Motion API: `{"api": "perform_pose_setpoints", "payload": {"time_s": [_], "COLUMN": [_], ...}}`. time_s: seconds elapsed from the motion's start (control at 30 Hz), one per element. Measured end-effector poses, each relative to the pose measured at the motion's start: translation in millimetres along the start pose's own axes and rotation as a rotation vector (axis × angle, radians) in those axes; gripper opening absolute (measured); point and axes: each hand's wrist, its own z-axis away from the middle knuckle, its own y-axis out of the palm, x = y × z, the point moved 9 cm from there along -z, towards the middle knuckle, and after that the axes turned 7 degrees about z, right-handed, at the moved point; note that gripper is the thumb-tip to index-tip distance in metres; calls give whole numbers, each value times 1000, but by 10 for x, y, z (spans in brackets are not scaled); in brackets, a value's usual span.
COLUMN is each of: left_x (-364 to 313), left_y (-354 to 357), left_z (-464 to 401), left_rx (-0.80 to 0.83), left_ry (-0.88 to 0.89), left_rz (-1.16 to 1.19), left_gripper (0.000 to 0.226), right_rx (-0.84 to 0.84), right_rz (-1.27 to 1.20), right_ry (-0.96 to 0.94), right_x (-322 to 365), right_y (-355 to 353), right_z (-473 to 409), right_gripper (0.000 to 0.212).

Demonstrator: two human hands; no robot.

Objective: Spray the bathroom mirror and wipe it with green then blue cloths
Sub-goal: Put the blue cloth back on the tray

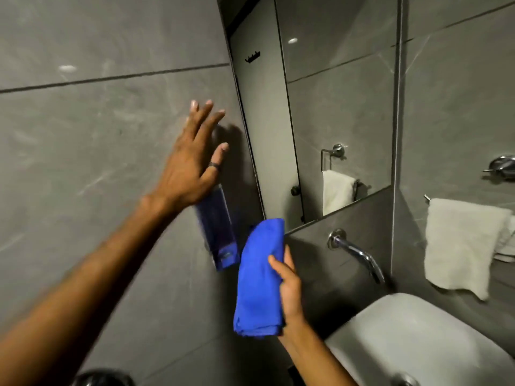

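Right hand (289,291) grips folded, bright-blue cloth (259,280).

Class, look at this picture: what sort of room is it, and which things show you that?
Most likely a bathroom: a wall mirror hangs above a white sink with a chrome tap, and a white towel hangs beside it.

Both forearms bare, no sleeves in view. Left hand (192,160): dark band ring (214,165) on one finger, short nails. Right hand (289,288): no rings or watch seen, nails not visible.
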Motion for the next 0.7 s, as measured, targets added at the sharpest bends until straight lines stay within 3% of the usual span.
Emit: {"api": "perform_pose_setpoints", "payload": {"time_s": [0.07,0.13,0.2,0.27,0.37,0.43,0.5,0.6,0.7], "left_x": [-171,-289,-374,-443,-619,-693,-783,-1019,-1305], "left_y": [54,368,792,1228,1647,1687,1685,1700,1738], "left_z": [718,1670,2679,3596,4785,5468,6127,7207,8228], "left_rx": [-140,-157,-103,-38,38,42,57,81,85], "left_ry": [-93,-307,-686,-1076,-1536,-1688,-1798,-1985,-2232], "left_rz": [243,499,767,1085,1496,1482,1359,1221,1118], "left_gripper": [54,55,70,78,53,44,33,26,27], "right_rx": [5,34,70,27,-154,-247,-266,-214,-180], "right_rz": [-171,-201,-218,-160,53,223,469,850,1076], "right_ry": [215,347,425,505,646,693,734,878,1078], "right_x": [-200,-424,-668,-931,-1432,-1712,-1987,-2504,-3103], "right_y": [-50,-73,-83,-226,-625,-922,-1257,-1862,-2428], "right_z": [391,816,1165,1473,1894,2161,2416,2879,3345], "right_gripper": [51,65,67,53,58,61,44,30,24]}}
